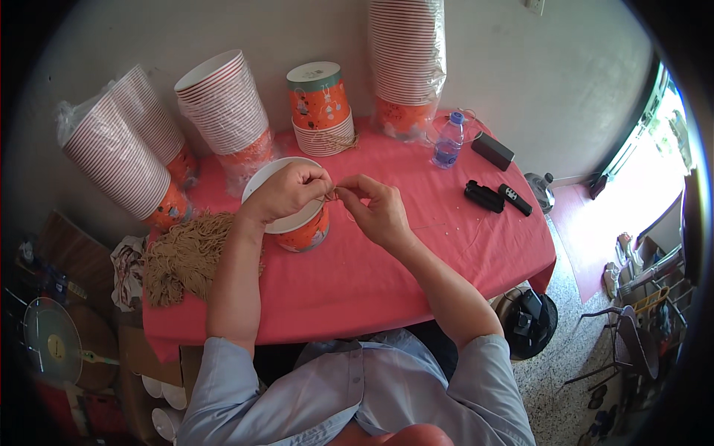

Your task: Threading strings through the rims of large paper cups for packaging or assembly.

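- A short length of tan twine [336, 195] is pinched between both hands above the rim of an orange paper bucket [303, 227], which stands on the red tablecloth [416, 260] near the middle of the table.
- The left hand [288, 189] is closed, fingertips clamped on the twine at its left end, over the bucket's white opening.
- The right hand [378, 208] is closed on the twine's right end, thumb and forefinger together, at about 3 o'clock from the bucket.
- A heap of tan twine pieces [186, 253] lies at 9 o'clock from the bucket, near the table's left edge.
- Stacks of nested paper buckets [223, 111] are lined along the wall at 11 to 1 o'clock.
- A plastic water bottle [448, 141] stands at 2 o'clock, with black devices [491, 195] just beyond it.
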